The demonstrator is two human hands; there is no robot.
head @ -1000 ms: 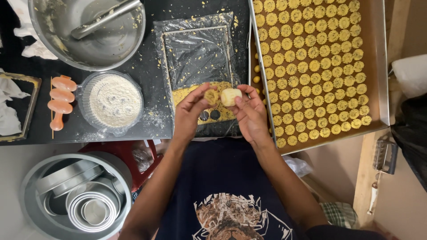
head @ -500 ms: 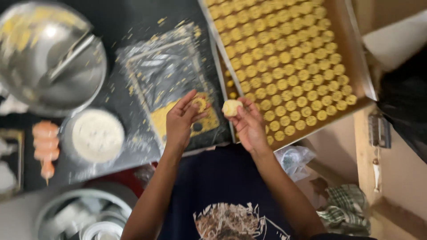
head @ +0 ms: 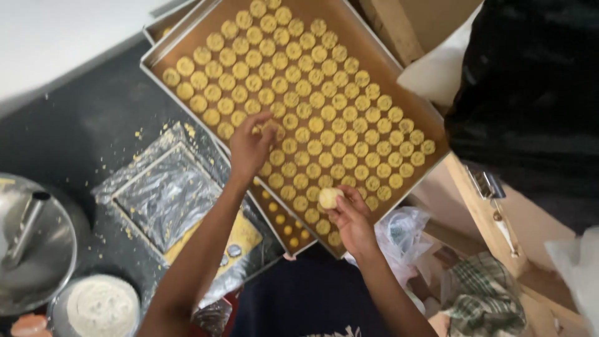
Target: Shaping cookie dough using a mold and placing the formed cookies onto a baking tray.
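From the head camera, the one view there was, the left hand (head: 249, 146) reached out over the baking tray (head: 405, 73), fingers curled down around a small yellow cookie (head: 272, 130) at a spot in the rows; the grip looked closed on it, probably so the piece would sit level with its neighbours. The right hand (head: 352, 218) hung at the tray's near edge, its fingertips pinched on a pale dough ball (head: 329, 198) held just above the nearest cookies, apart from them, seemingly kept ready and clear of the finished rows.

The tray lay slantwise, packed with round yellow pieces in tight lines. A second tray edge (head: 163, 25) showed beneath its far-left corner. To the left, on the dark counter (head: 81, 131), lay a crinkled clear plastic sheet (head: 165, 193) over a square board with a yellow patch near it. A steel bowl (head: 37, 249) and a round tub of white flour (head: 103, 309) sat at the near left. No readable labels showed. A clear plastic bag (head: 405, 228) lay beyond the right wrist.
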